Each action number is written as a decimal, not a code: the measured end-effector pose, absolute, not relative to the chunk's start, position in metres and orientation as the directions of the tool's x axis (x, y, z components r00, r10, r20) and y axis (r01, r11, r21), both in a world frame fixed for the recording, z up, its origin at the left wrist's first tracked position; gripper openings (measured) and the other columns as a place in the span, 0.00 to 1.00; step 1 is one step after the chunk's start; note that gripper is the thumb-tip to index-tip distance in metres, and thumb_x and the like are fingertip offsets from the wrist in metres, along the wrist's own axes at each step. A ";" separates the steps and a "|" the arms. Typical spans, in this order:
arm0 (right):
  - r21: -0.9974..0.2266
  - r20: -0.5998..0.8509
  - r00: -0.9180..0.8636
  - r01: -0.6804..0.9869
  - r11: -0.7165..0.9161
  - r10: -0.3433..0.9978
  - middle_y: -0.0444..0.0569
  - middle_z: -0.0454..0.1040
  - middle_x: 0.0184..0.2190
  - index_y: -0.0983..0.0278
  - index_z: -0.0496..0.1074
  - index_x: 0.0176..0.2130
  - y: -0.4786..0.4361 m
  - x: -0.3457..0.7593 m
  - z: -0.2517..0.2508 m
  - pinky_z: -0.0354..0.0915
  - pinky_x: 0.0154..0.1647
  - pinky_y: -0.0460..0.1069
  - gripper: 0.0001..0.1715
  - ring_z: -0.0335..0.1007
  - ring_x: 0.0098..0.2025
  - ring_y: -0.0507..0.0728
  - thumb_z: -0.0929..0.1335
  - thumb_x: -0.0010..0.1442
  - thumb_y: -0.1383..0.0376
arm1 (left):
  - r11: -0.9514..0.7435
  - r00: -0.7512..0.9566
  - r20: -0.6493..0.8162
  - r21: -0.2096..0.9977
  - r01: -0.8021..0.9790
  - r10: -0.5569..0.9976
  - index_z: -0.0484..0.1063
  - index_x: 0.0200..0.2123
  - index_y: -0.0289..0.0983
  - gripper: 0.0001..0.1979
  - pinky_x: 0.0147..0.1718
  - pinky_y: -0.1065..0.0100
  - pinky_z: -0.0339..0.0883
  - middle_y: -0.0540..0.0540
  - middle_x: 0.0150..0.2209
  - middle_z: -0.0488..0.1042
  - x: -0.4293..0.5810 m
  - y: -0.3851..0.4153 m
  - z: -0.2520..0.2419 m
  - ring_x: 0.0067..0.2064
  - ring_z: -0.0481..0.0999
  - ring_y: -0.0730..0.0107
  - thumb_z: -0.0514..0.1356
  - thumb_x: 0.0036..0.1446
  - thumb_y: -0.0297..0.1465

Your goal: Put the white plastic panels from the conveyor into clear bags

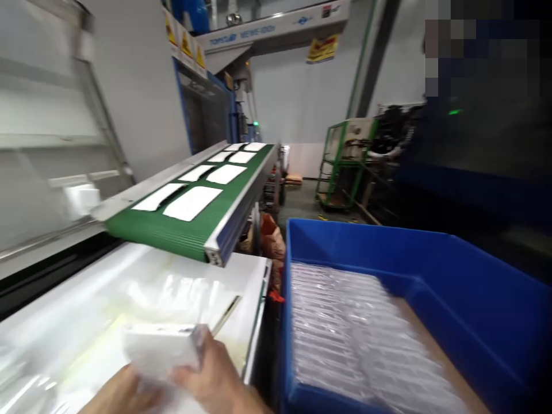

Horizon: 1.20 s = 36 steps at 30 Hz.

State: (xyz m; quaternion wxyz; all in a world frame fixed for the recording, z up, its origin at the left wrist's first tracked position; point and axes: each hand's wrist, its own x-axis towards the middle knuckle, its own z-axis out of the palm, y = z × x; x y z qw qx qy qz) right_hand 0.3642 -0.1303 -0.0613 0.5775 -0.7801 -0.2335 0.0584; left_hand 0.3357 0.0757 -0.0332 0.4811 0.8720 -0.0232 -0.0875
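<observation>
Both of your forearms reach in from the bottom edge of the view, with your hands low over the tabletop (129, 287). Your left hand (118, 394) sits at the bottom of the view, under the near edge of the white rectangular pack (161, 351). Its fingers are hidden, so you cannot tell whether they are spread or gripping. Your right hand (211, 368) is angled inward against the pack's right end, its fingers (192, 374) pressed together and pinching the pack from that side.

The pack is held just above the white tabletop, close to your body, and looks like a flat, squared-off block with a thin, shiny film over it. More glossy clear film lies across the tabletop beneath your hands.

Ahead of you, a green conveyor belt (164, 236) ends just beyond the tabletop, carrying rows of flat white sheets (192, 203). To your right stands a blue plastic bin (431, 247), packed with stacked clear plastic trays (340, 333).
</observation>
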 end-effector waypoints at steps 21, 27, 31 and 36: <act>-0.998 -0.038 0.828 -0.063 0.026 0.560 0.57 0.63 0.57 0.59 0.49 0.59 -0.096 0.344 0.000 0.65 0.52 0.56 0.43 0.63 0.56 0.63 0.70 0.52 0.52 | 0.054 0.959 -0.044 0.998 0.030 0.279 0.67 0.48 0.32 0.26 0.41 0.58 0.70 0.35 0.48 0.73 0.280 0.087 0.053 0.45 0.74 0.52 0.64 0.49 0.40; -0.960 -0.276 0.636 -0.140 -0.243 0.721 0.59 0.64 0.56 0.67 0.56 0.58 -0.066 0.312 -0.013 0.66 0.50 0.54 0.44 0.67 0.52 0.64 0.71 0.49 0.53 | 0.276 0.810 -0.399 0.912 0.302 0.430 0.65 0.45 0.26 0.26 0.36 0.52 0.72 0.28 0.43 0.74 0.195 0.108 0.024 0.39 0.77 0.48 0.64 0.48 0.39; -0.926 -0.289 0.540 0.051 -0.373 0.791 0.56 0.68 0.53 0.64 0.64 0.54 -0.058 0.307 -0.037 0.67 0.47 0.56 0.35 0.68 0.50 0.65 0.70 0.49 0.54 | 0.380 0.693 -0.506 0.858 0.345 0.514 0.58 0.53 0.28 0.35 0.41 0.53 0.70 0.25 0.51 0.67 0.147 0.111 0.026 0.45 0.74 0.47 0.65 0.47 0.41; -0.907 -0.262 0.538 0.146 -0.395 0.801 0.57 0.61 0.59 0.60 0.67 0.52 -0.043 0.316 -0.026 0.66 0.47 0.58 0.39 0.63 0.55 0.68 0.74 0.41 0.54 | 0.331 0.608 -0.438 0.899 0.287 0.662 0.54 0.59 0.38 0.37 0.53 0.51 0.58 0.32 0.63 0.51 0.128 0.121 0.051 0.59 0.59 0.45 0.63 0.48 0.41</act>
